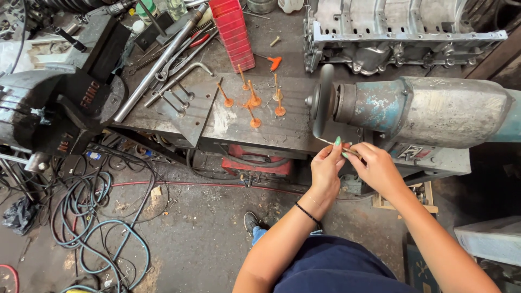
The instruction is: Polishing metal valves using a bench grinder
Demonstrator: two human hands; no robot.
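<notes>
Starting at the left, a black vise [59, 103] sits on the desk [228, 122], with loose valves [253, 103] standing farther right. The left hand [327, 168] and right hand [374, 168] meet just below the grinder wheel [320, 100]. Both hands' fingers [337, 147] are pressed together, pinching a thin valve stem [328, 142]. Its long axis runs up-left from the fingers toward the wheel's lower edge, tip just beside the wheel; whether it touches is unclear. The left hand lies nearer the tip. The grinder motor [434, 111] stretches right.
</notes>
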